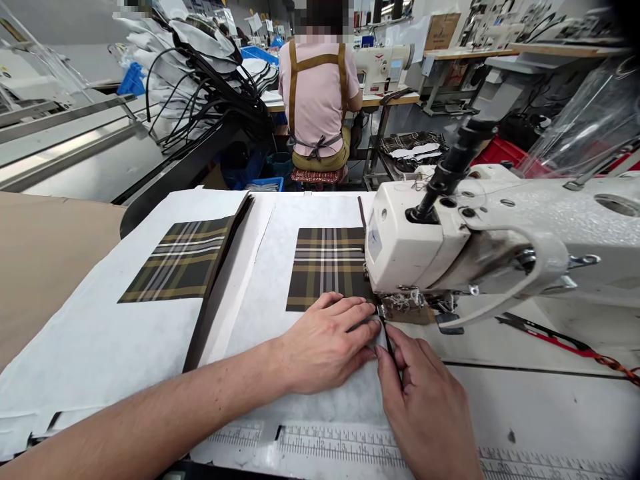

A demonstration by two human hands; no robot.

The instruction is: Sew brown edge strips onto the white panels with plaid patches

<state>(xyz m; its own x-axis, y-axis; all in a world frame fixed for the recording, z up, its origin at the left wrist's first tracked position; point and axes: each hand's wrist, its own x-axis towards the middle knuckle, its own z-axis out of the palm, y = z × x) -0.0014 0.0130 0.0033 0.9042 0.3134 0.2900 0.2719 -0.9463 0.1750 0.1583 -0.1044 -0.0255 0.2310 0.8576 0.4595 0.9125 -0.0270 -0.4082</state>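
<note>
Steadily, we pinch the narrow dark strip (386,338) just in front of the sewing machine (415,247) with our right hand (427,407), fingers closed on it, while our left hand (325,345) lies flat, fingers together, just below the plaid cloth panel (327,267).

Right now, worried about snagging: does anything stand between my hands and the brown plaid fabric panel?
Your left hand rests on the brown plaid fabric panel with nothing between. A narrow dark strip lies between the panel and your right hand.
</note>
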